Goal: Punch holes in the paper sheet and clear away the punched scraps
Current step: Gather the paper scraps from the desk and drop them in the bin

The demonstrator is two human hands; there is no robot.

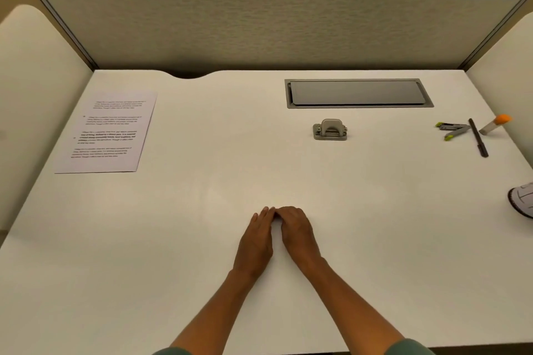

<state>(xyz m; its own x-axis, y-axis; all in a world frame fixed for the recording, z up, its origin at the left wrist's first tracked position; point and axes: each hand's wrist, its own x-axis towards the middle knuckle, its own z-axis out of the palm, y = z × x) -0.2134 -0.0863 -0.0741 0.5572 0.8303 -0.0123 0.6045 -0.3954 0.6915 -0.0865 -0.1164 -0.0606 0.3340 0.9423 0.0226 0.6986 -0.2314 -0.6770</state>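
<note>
The printed paper sheet (106, 132) lies flat at the far left of the white desk (202, 181), with two small dark dots along its left margin. A small grey metal hole punch (329, 130) stands right of centre, well beyond both hands. My left hand (256, 239) rests on the desk in the near middle, fingers straight and together. My right hand (297, 230) lies beside it with bent fingers, its fingertips down on the desk against the left fingertips. No scraps show; anything under the hands is hidden.
A recessed grey cable hatch (357, 93) sits at the back right. At the far right lie a grey-green stapler-like tool (452, 130), a dark pen (478, 137) and an orange-capped glue stick (494, 123). A white shoe (523, 199) shows at the right edge. Partition walls enclose the desk.
</note>
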